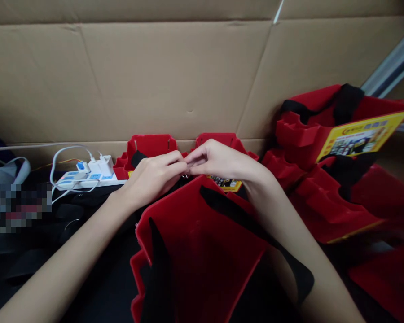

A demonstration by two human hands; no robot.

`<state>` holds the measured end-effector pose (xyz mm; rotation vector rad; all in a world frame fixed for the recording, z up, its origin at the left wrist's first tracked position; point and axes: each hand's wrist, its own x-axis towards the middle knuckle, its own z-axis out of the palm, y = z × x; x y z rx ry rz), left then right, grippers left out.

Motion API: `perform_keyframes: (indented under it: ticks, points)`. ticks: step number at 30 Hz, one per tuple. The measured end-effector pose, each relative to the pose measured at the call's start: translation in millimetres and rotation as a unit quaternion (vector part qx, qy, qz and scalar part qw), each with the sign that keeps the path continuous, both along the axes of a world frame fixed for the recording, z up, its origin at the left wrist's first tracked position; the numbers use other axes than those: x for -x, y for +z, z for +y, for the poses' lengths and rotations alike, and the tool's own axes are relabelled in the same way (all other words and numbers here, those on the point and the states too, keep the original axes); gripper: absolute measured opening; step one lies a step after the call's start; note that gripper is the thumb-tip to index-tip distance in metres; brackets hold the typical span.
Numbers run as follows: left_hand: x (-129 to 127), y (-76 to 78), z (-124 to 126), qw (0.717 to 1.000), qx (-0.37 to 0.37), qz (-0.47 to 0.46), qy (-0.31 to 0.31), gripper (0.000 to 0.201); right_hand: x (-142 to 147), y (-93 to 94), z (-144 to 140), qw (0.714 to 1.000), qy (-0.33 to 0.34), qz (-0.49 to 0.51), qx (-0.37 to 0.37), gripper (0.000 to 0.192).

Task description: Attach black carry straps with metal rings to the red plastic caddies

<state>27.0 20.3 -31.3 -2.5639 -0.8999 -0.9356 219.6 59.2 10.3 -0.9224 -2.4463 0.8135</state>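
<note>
Now the left hand (pixel 153 177) and right hand (pixel 218 160) pinch fingertips together at the far top edge of the red bag (pixel 202 242), just below them.

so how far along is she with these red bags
Looks done: a pile of red bags with yellow labels lies to the right. In hand: left hand and right hand pinch together at the top edge of the open red bag. What they pinch is hidden. What's left cannot be told.
</note>
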Motion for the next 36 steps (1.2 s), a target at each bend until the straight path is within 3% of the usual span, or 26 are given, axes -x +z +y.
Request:
perform_keyframes:
  ticks: [6,10,14,18,22,25,33,36]
  points:
    - [-3,1.3,-1,0.999,0.046,-0.019,0.007,0.008,8,0.7,-7,0.999,-0.044,-0.012,-0.014,0.021]
    - [0,-0.9,7,0.994,0.087,-0.067,0.001,0.006,14,-2.2,-8,0.991,-0.125,0.005,-0.052,0.023]
    - [3,-4.8,15,0.992,0.08,-0.096,0.013,0.004,15,-6.6,-5,0.979,-0.174,0.06,-0.092,0.021]
    - [6,-5.1,14,0.995,0.047,-0.087,0.022,0.003,12,-5.8,-5,0.987,-0.091,0.045,-0.125,0.025]
    - [6,-1.4,8,1.0,-0.021,0.0,0.021,0.009,11,-1.9,-10,0.982,-0.017,0.025,-0.184,0.025]
    - [4,1.3,5,0.998,-0.045,0.028,0.024,0.012,15,-1.3,-14,0.973,-0.042,0.016,-0.228,0.024]
    - [5,6.0,4,0.998,0.026,-0.048,-0.001,0.003,18,-4.4,-14,0.934,-0.228,0.057,-0.268,0.021]
    - [7,6.3,5,0.999,0.009,-0.013,0.045,0.002,12,-3.7,-11,0.954,-0.143,0.038,-0.262,0.039]
